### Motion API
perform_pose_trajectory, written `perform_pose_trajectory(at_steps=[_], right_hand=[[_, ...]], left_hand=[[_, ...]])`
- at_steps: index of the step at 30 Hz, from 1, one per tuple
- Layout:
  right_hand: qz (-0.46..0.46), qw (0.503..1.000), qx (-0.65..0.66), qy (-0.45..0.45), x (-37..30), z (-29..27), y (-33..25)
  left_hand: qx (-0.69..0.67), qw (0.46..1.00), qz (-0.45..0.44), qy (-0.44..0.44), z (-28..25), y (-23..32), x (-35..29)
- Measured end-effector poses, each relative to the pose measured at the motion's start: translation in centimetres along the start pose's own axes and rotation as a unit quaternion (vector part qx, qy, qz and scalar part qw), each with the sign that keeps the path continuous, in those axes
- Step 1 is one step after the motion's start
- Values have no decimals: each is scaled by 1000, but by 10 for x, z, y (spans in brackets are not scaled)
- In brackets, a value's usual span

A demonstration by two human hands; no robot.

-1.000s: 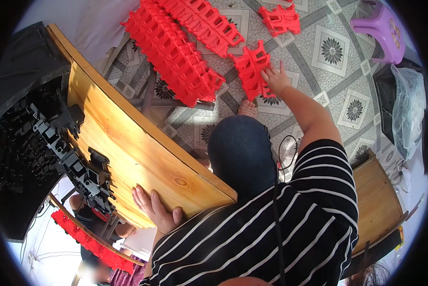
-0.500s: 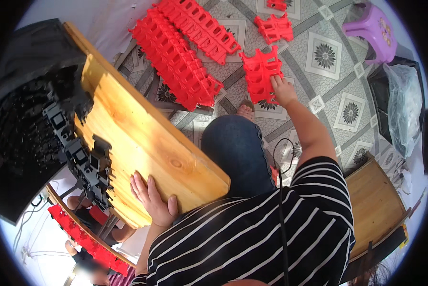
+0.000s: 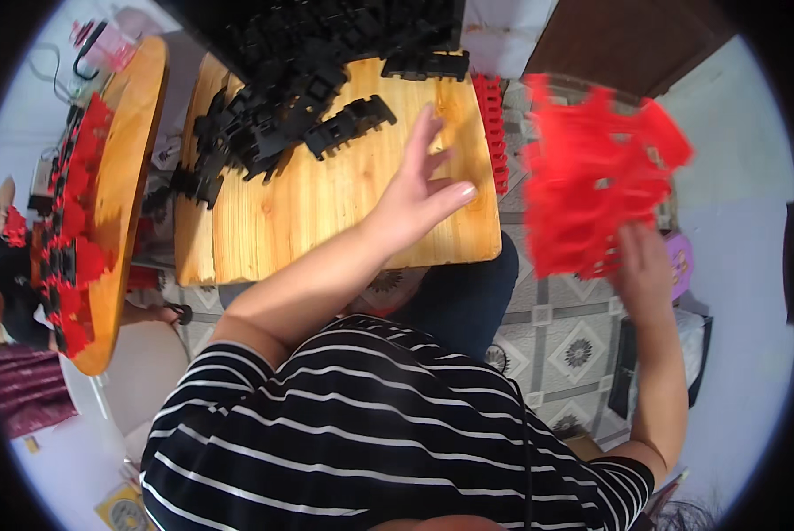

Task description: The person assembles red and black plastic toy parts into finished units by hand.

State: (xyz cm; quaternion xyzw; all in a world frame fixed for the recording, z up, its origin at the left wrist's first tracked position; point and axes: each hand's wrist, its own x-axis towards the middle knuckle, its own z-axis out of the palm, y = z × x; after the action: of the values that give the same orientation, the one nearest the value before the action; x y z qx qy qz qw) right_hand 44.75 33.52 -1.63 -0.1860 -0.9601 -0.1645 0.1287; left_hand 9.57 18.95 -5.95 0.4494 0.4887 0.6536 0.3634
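Observation:
My right hand (image 3: 643, 270) grips the near edge of a joined cluster of red plastic parts (image 3: 583, 181), raised to the right of the wooden table (image 3: 326, 217). Motion blurs the cluster, and some of the fingers are hidden behind it. Over the right part of the tabletop hovers my left hand (image 3: 419, 190), holding nothing, its thumb and fingers apart. Black plastic parts (image 3: 264, 133) lie heaped across the far and left side of the table. One black piece (image 3: 351, 126) lies nearest to the left hand.
Another wooden table (image 3: 118, 217) on the left carries a row of red and black parts (image 3: 77, 239), with a person (image 3: 12, 292) beyond it. Red parts (image 3: 490, 115) stand past my table's right edge. A purple stool (image 3: 680, 265) and a black bin (image 3: 627, 363) are at the right.
The red cluster has been lifted off the floor in my right hand. My left hand has come up off the tabletop. My view has swung round to face the table.

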Motion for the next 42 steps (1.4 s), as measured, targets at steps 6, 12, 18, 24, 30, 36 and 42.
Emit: perform_pose_trajectory(at_steps=[6, 12, 18, 24, 30, 36, 42], right_hand=[[-129, 984, 102, -73, 86, -49, -116], [-213, 963, 131, -99, 162, -27, -162], [-61, 932, 238, -267, 222, 13, -153], [-82, 993, 34, -82, 272, 55, -104], [-17, 996, 69, 51, 281, 26, -170], [54, 883, 466, 17, 243, 40, -334], [-16, 902, 414, -119, 255, 38, -330]], left_hand=[[-209, 963, -153, -71, -37, 49, -32], [-82, 991, -88, 59, -130, 39, -47], [-100, 978, 40, 181, -218, 22, -94], [36, 980, -15, 197, -255, -9, -182], [371, 873, -66, 310, -208, -1, -217], [497, 840, 185, 116, -192, 11, -214], [408, 870, 100, 258, -244, 32, -199]])
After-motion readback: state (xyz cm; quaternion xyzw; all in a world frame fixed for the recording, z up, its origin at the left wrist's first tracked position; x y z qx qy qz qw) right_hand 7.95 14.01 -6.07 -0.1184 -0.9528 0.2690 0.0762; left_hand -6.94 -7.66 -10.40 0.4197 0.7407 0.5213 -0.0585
